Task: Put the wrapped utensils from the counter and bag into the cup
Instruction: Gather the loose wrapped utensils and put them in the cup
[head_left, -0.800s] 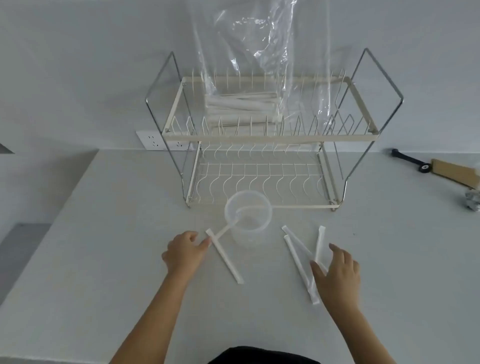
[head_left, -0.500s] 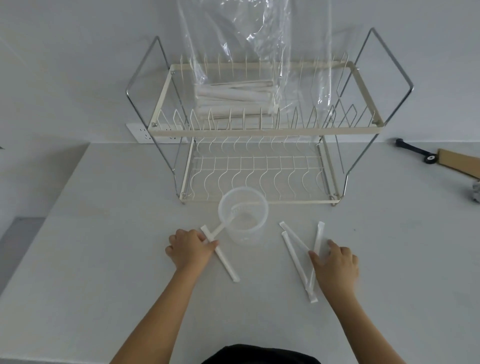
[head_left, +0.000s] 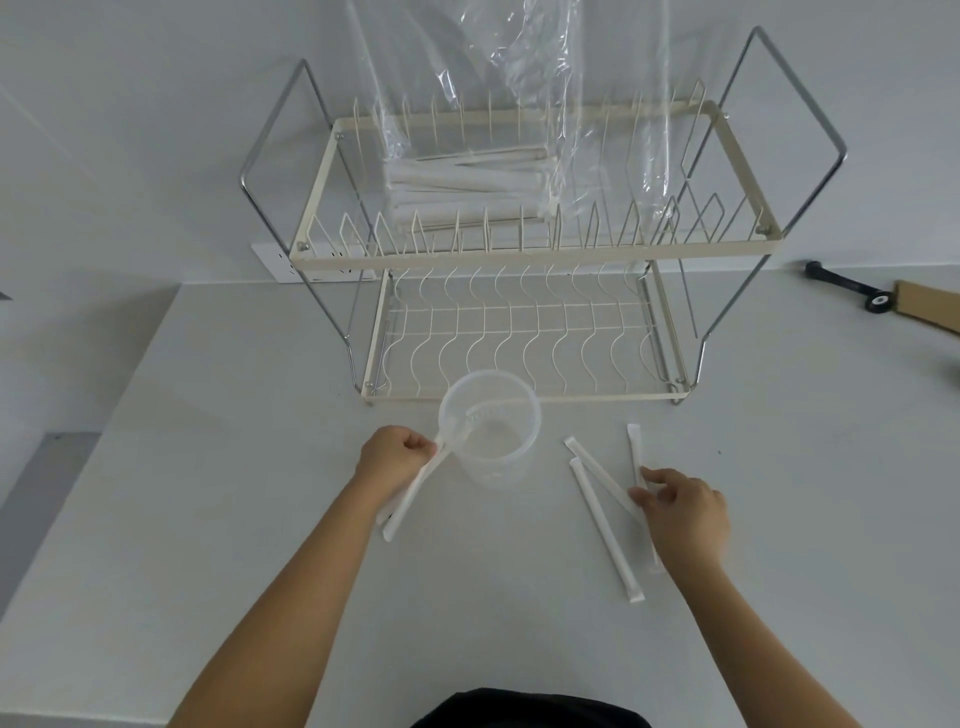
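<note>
Left hand (head_left: 397, 457) pinching wrapped utensil (head_left: 410, 499) beside cup (head_left: 491, 426) (right hand (head_left: 680, 512) fingers pinching another wrapped utensil (head_left: 635, 452)), counter (head_left: 208, 519) front-centre.

I see a matt, smooth pale counter (head_left: 208, 519). At twelve o'clock stands a wire rack (head_left: 519, 254), cream-coated with bare shiny metal side hoops. On it a glossy, crinkled clear plastic bag (head_left: 498, 78) holds matt white paper-wrapped utensils (head_left: 467, 182). The cup (head_left: 491, 431) looks like frosted translucent plastic. At three o'clock lies something like matt brown cardboard (head_left: 930, 306).
</note>
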